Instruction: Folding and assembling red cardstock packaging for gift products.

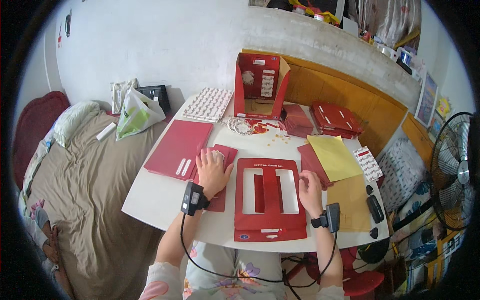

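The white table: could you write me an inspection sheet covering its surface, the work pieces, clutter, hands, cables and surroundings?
Surface: white table, mostly covered; bare patches show.
Work pieces: red window card lies in front of the person; narrow red card lies left of it.
Clutter: red folders, yellow sheet, patterned sheets and an open red box.
Hands: left hand spread over the narrow red card; right hand at the window card's right edge, grip unclear.
Cables: black cable crosses above the lap, toward the wrist devices.
Surroundings: bed to the left, fan to the right.
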Motion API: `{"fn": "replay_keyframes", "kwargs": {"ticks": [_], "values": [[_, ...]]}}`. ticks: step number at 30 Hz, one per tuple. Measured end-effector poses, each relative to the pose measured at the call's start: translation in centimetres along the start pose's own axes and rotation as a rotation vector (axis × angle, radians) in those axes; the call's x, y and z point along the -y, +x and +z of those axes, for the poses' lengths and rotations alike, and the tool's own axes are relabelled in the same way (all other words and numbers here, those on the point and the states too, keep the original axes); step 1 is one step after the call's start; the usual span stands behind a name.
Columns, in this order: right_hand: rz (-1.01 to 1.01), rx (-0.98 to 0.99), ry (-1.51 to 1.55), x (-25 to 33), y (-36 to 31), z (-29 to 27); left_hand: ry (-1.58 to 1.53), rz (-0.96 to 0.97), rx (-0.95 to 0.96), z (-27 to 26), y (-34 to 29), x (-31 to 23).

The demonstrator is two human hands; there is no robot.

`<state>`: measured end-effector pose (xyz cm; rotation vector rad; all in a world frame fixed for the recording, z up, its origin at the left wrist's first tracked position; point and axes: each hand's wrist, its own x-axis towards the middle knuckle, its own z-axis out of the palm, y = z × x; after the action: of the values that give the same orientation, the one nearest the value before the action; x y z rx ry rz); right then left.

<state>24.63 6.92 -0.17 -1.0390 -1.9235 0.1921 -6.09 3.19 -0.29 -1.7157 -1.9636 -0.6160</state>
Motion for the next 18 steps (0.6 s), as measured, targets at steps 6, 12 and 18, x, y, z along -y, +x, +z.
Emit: {"fn": "replay_keyframes", "kwargs": {"ticks": [6, 12, 18], "values": [[0.253, 0.066, -0.073, -0.2, -0.4, 0.0, -0.349, 0.161, -0.012, -1.7, 0.3, -2.7], [0.198, 0.089, -0.261, -0.2, -0.7, 0.4, -0.164, 0.196, 0.186, -1.1, -1.6, -4.2], [0.245, -0.051, 0.382, 0.4, 0.4, -0.7, -0.553, 0.064, 0.199, -1.5, -0.9, -4.5]]}}
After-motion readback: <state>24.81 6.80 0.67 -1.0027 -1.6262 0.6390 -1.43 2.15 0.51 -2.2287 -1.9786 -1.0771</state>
